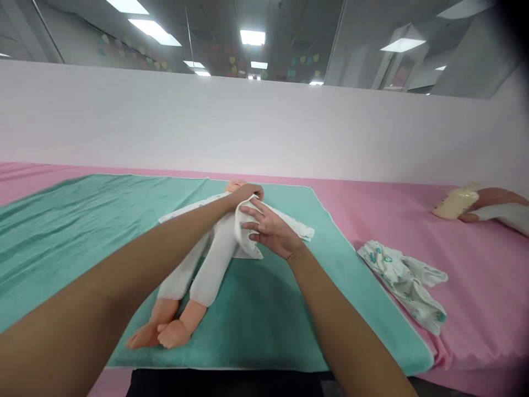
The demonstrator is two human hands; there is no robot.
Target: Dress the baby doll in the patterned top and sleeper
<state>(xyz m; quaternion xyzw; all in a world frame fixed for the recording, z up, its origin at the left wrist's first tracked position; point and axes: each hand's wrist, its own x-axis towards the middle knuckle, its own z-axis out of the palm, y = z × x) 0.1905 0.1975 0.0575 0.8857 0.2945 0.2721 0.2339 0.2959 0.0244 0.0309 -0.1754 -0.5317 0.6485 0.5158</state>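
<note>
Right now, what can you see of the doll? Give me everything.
The doll lies on the teal cloth, feet toward the wearer, head end away. Its bare feet look like smooth peach plastic, one overlapping the other in view. White leggings cover its legs; a white top with spread sleeves lies around its upper body, one edge raised beside the right hand. The left hand and forearm hide much of the torso.

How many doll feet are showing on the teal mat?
2. One foot lies near the front edge of the mat, picture left; the other foot, just right, overlaps it in view.
</note>
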